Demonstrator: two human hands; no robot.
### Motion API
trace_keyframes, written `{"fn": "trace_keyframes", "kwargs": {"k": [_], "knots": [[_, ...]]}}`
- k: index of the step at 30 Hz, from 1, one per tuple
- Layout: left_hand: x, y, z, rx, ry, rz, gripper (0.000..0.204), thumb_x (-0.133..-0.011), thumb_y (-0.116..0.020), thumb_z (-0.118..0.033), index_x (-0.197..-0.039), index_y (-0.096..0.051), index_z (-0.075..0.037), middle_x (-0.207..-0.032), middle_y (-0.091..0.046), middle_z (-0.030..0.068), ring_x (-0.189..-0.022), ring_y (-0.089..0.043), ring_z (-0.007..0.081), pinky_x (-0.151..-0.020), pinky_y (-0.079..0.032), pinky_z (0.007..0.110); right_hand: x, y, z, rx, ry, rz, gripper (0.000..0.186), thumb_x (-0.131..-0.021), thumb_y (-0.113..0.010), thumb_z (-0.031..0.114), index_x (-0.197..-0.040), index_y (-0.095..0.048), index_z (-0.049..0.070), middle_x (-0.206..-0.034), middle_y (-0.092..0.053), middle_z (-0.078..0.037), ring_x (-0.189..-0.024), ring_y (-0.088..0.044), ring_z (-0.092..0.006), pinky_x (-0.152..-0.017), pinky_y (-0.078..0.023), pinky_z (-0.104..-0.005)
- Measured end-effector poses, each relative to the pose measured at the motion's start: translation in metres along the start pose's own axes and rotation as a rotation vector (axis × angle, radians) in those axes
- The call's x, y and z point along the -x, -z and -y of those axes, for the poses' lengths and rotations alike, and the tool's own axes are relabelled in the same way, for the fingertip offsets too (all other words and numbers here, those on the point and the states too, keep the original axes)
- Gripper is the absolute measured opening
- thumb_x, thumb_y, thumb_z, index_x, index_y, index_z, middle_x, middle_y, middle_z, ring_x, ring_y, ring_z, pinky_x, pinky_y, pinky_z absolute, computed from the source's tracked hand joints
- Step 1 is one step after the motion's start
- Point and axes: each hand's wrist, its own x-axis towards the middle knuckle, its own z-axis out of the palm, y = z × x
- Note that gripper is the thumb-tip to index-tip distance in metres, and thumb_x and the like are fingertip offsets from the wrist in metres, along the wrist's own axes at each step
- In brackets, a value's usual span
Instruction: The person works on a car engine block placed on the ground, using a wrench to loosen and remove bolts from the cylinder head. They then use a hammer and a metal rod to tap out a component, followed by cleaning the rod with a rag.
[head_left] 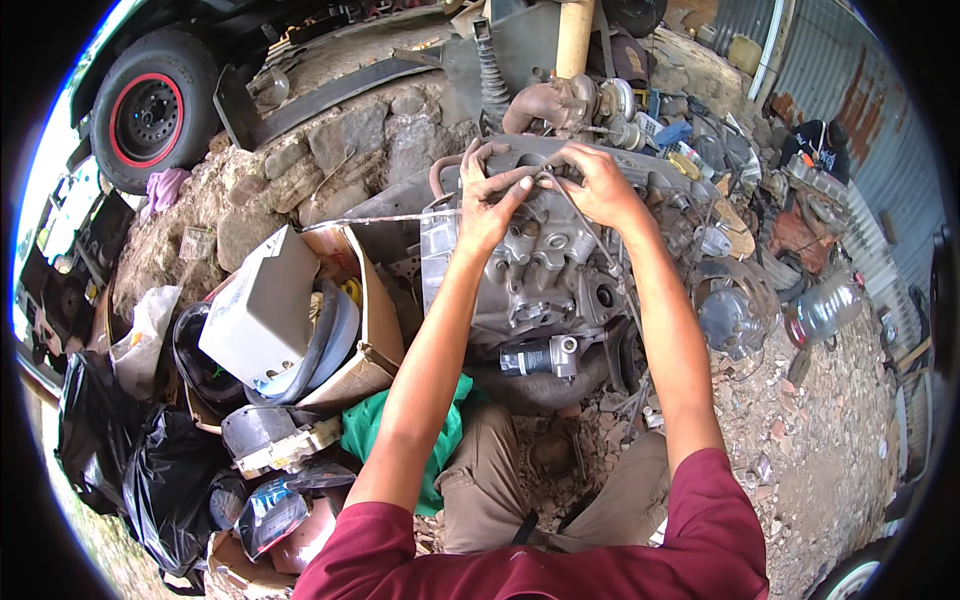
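Gravel (810, 450) lay open, lower right. Carton (376, 310) stood just left of the engine (540, 270), mid-frame, leaving little room that side. Left hand (488, 200) and right hand (600, 190) nearly met over the engine's far part, fingertips drawn in by a thin cable (586, 222); could not tell what either pinched. Stone wall (350, 145) ran behind, upper left; tyre (187, 75) beyond. Corrugated sheet (905, 150) closed upper right.

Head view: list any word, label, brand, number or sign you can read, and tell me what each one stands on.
None reads clearly enough to quote.
Black tire: faint marks on the sidewall, too small to read.
Dark cylinder at the near side of the engine: pale print, too small and blurred.
Plastic packet at lower left: coloured markings, too blurred to read.
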Motion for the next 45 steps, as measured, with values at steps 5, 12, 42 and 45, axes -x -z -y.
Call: {"fn": "trace_keyframes", "kwargs": {"k": [5, 12, 42, 45], "knots": [[-0.002, 0.0, -0.002, -0.053, -0.008, -0.019, 0.025, -0.076, -0.08, -0.021, -0.101, -0.079, -0.021, -0.136, -0.051, 0.0121, -0.14, -0.027, 0.0375, -0.117, -0.019, 0.05, -0.005, 0.002, -0.002, -0.032, -0.061, 0.07, 0.025, -0.083, -0.076, 0.016, -0.097, -0.064, -0.001, -0.095, -0.067, -0.017, -0.088, -0.065, -0.0312, -0.08, -0.05, -0.0396], [-0.001, -0.005, 0.005, -0.036, -0.079, -0.079, 0.027, -0.073, -0.082, -0.022, -0.095, -0.07, -0.012, -0.133, -0.051, 0.0132, -0.139, -0.03, 0.0398, -0.115, -0.022, 0.053, -0.01, 0.007, -0.009, -0.078, 0.166, 0.173, 0.036, -0.084, -0.069, 0.004, -0.119, -0.063, 0.003, -0.109, -0.068, -0.017, -0.099, -0.066, -0.0324, -0.087, -0.052, -0.0386], [-0.001, -0.028, 0.022, -0.392, -0.223, -0.343, 0.015, -0.092, -0.051, -0.015, -0.098, -0.06, -0.004, -0.125, -0.056, 0.0161, -0.128, -0.043, 0.0391, -0.109, -0.028, 0.051, -0.046, 0.022, -0.016, 0.088, 0.403, 0.465, 0.03, -0.083, -0.072, 0.017, -0.106, -0.063, 0.001, -0.101, -0.061, -0.015, -0.095, -0.062, -0.0377, -0.081, -0.051, -0.044], [-0.001, -0.027, 0.023, -0.382, -0.221, -0.339, 0.015, -0.092, -0.051, -0.016, -0.098, -0.06, -0.006, -0.124, -0.056, 0.0142, -0.127, -0.044, 0.0368, -0.11, -0.025, 0.051, -0.051, 0.027, -0.015, 0.103, 0.436, 0.507, 0.027, -0.082, -0.068, 0.008, -0.108, -0.063, 0.001, -0.104, -0.061, -0.015, -0.098, -0.062, -0.0374, -0.083, -0.051, -0.0445]]}}
